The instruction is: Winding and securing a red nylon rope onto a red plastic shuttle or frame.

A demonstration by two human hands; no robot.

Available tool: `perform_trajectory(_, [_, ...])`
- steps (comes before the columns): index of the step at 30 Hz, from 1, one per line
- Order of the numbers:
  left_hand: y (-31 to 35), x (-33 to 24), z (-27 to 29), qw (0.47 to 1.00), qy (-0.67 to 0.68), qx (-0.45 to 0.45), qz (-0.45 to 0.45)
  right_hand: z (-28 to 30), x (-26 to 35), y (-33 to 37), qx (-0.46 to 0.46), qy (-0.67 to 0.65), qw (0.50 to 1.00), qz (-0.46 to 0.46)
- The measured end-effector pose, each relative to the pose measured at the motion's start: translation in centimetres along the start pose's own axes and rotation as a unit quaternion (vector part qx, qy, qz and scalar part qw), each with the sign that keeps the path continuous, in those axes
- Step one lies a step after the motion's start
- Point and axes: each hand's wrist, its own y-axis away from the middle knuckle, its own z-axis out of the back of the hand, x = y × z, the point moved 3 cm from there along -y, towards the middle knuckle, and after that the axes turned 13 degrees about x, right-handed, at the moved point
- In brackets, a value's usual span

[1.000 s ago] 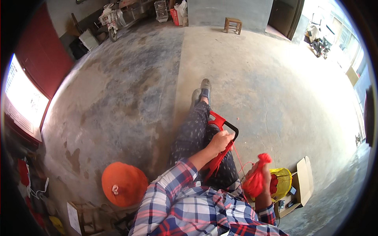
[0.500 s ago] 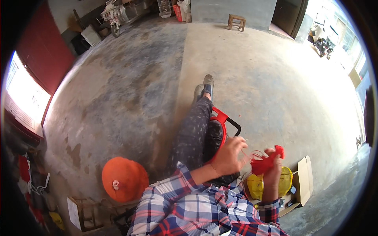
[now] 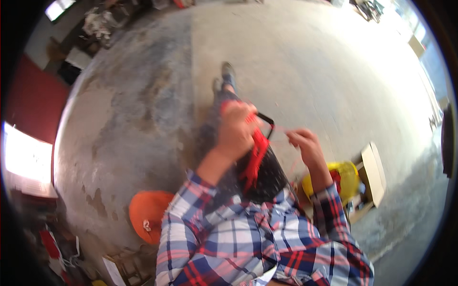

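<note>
My left hand, blurred, is closed over the upper end of a red frame above my thighs. A black bent bar juts out from the frame's right side. To the right, my right hand is raised off my lap with thumb and fingertips pinched. A thin red string stretches between the frame and these fingertips. Below the right wrist sits a yellow rounded thing, with something red inside it. What exactly the frame belongs to, I cannot tell.
An open cardboard box stands at my right, partly behind the yellow thing. An orange rounded object is by my left elbow, with a small wooden rack below it. Concrete floor stretches ahead.
My left hand has moved forward and left onto the red frame. My right hand has let go of the red bundle and moved up and left, now pinching the string. The view has shifted.
</note>
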Motion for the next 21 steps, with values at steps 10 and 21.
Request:
perform_trajectory(10, [0.5,1.5,-7.9,0.965,0.13,0.127,0.187,-3.0,-1.9,-3.8,-0.046,0.283,0.957,-0.047])
perform_trajectory(21, [5.6,-1.4,-9.6,0.848,0.473,0.123,0.205,-4.5,4.0,4.8,0.18,-0.325,0.906,0.204])
